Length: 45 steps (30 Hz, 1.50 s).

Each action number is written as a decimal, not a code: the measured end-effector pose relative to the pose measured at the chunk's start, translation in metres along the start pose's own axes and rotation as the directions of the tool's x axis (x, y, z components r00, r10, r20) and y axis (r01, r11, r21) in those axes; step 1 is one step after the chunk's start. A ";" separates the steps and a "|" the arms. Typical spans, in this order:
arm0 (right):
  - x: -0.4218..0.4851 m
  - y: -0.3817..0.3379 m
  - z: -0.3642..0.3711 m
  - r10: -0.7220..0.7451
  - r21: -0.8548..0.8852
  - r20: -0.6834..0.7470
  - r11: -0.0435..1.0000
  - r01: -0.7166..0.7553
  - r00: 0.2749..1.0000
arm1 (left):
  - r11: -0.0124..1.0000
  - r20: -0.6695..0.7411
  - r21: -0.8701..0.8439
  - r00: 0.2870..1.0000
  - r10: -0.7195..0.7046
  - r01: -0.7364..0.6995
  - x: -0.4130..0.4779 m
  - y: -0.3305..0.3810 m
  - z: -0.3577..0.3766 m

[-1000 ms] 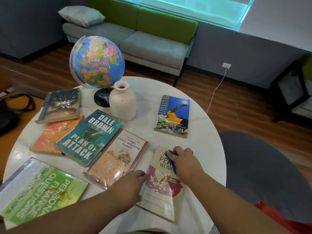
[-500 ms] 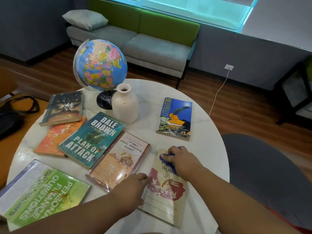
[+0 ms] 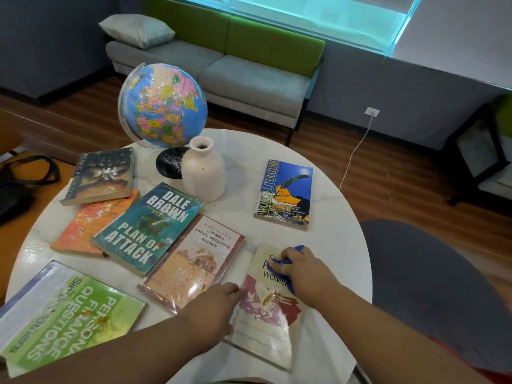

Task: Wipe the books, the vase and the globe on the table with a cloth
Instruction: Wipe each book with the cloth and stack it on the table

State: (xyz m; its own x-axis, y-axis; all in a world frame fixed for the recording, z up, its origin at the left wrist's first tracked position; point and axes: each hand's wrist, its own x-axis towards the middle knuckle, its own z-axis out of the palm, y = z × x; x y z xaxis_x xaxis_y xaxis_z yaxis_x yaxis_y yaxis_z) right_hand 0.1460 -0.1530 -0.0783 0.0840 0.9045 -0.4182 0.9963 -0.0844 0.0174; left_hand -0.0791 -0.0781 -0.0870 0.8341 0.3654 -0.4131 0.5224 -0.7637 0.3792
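Observation:
My right hand (image 3: 304,273) grips a blue cloth (image 3: 285,263) and presses it on the upper part of a cream book with a pink and maroon picture (image 3: 266,309) near the table's front edge. My left hand (image 3: 213,309) rests on that book's left edge. Several more books lie across the round white table (image 3: 338,245), among them a teal one (image 3: 146,228), a beige one (image 3: 194,259) and a blue World Literature book (image 3: 285,194). A cream vase (image 3: 203,170) stands upright in front of the globe (image 3: 163,106).
A green book (image 3: 63,314) overhangs the table's front left edge. A grey chair seat (image 3: 432,286) is close on the right. A grey and green sofa (image 3: 221,59) stands behind the table, and a dark bag (image 3: 16,187) lies on the floor at left.
My right hand has slid the cloth a little down and leftwards over the cream book's title. My left hand has stayed on the book's edge. The view has shifted slightly.

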 end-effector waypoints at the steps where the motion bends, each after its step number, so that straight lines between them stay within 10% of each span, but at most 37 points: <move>1: -0.003 -0.002 0.002 -0.032 0.004 0.009 0.999 0.032 0.999 | 1.000 -0.001 0.000 1.000 0.003 -0.003 0.000 0.000 0.000; 45: -0.053 -0.023 0.048 0.216 0.215 -0.155 0.960 -0.181 0.964 | 1.000 -0.021 0.020 1.000 0.012 -0.011 0.000 -0.002 0.002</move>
State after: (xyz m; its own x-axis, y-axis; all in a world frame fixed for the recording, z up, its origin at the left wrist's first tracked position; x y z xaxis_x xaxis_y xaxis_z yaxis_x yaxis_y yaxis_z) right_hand 0.1175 -0.2193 -0.0998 0.2995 0.9183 -0.2589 0.9367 -0.3346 -0.1032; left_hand -0.0801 -0.0777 -0.0894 0.8438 0.3676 -0.3911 0.5093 -0.7783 0.3672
